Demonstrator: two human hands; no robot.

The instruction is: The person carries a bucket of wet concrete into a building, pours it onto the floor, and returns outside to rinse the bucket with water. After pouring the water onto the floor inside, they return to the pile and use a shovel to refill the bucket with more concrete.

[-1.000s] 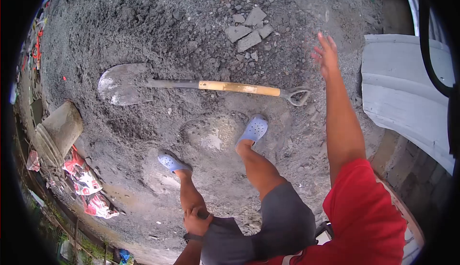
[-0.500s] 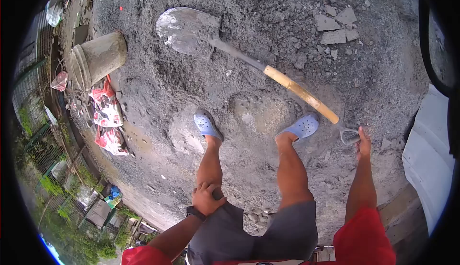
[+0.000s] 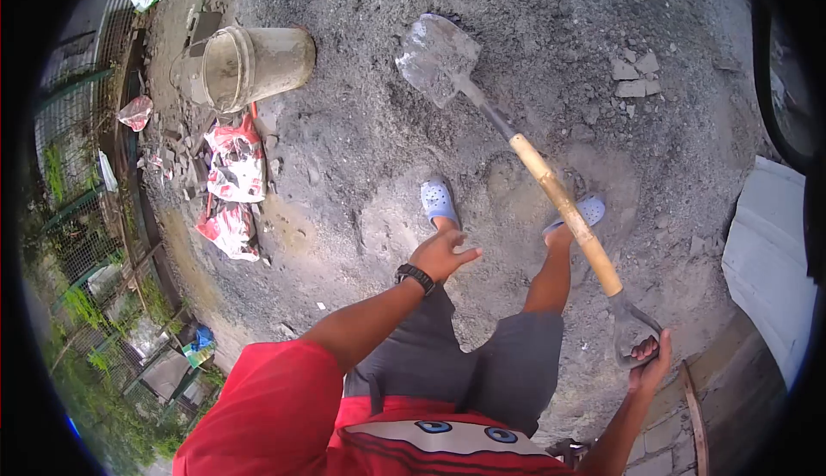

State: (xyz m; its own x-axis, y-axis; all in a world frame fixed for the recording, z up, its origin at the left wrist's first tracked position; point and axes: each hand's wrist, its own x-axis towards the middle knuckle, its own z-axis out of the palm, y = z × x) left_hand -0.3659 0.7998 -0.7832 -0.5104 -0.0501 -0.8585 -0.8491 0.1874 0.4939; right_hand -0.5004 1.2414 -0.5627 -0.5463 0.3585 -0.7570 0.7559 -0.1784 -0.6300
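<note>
My right hand [image 3: 651, 362] is closed round the D-shaped grip of a shovel [image 3: 564, 205], its fingers showing through the loop. The shaft is wooden with a grey metal socket, and it slants up and left across the view. Its worn, mud-smeared blade [image 3: 439, 58] is over the grey, gravelly ground [image 3: 361, 123]. My left hand [image 3: 440, 256], with a black watch [image 3: 416, 279] on the wrist, is in front of my left leg. Its thumb stands apart from the fingers, and nothing is in it.
A dirty bucket [image 3: 280, 61] lies on its side at the left, near torn red-and-white bags [image 3: 237, 166]. Broken flat slabs [image 3: 637, 76] lie at the upper right. A pale sheet [image 3: 766, 261] is on the right; a wire fence [image 3: 73, 252] runs along the left.
My right hand has taken fuller hold of the shovel grip and drawn it down, nearer to me. My left hand has come off my knee and reached forward. The view has shifted too.
</note>
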